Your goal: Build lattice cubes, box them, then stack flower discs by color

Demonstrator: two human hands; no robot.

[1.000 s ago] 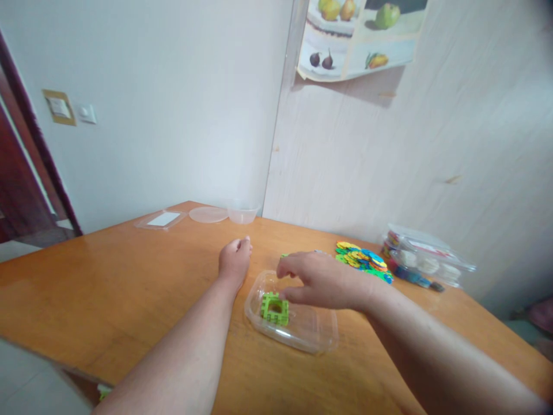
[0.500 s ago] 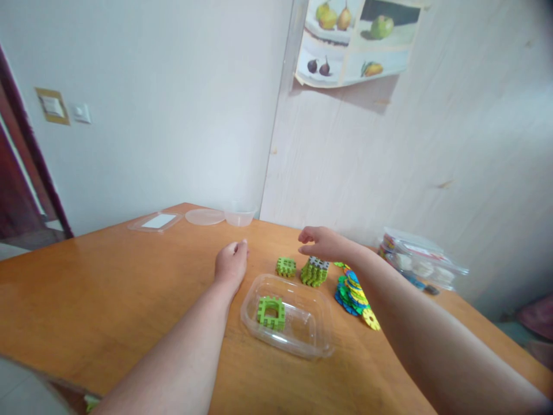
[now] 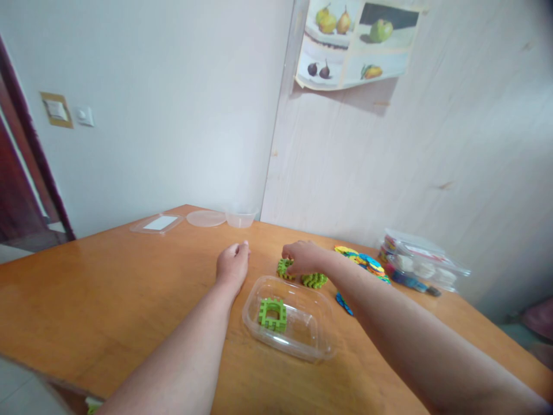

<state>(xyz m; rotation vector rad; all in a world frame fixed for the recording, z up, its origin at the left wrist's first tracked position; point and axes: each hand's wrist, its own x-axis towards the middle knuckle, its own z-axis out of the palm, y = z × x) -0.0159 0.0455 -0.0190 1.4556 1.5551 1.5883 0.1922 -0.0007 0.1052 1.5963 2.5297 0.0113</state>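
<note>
Behind the clear tray, one green stack is reached by the right hand, its grip's closure unverifiable, and the adjacent pile could be toppled if brushed sideways.

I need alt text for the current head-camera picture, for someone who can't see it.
A person's right hand, fingers bent down, is at green notched pieces on a wooden table, beyond a clear plastic tray holding a green square frame. The left hand is curled near the tray's left end; colorful discs lie to the right.
</note>
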